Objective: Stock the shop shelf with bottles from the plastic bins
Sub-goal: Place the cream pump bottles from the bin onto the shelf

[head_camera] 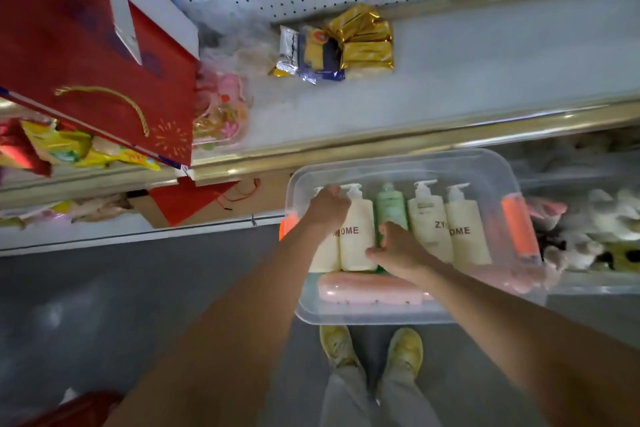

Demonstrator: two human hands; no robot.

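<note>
The leftmost cream pump bottle [323, 255] is mostly hidden behind the left hand [328, 206] and its forearm, and the green bottle [391, 206] is covered low down by the right hand [398, 248]. The clear plastic bin [408, 317] blurs whatever lies past its right wall, and the lower shelf there is a pale smear of unclear goods. The left hand curls over the top of that leftmost bottle; whether the fingers actually grip it I cannot tell. The right hand is loosely spread, fingertips against the lower side of the second cream bottle [358, 236], printed "OME". Two more cream pump bottles [467, 236] stand to the right, smooth and rounded, beside an orange bottle [519, 225]; a pink bottle [370, 289] lies flat along the bin's near wall. Above, the white shelf [485, 73] holds crinkled gold foil packets [367, 42]
</note>
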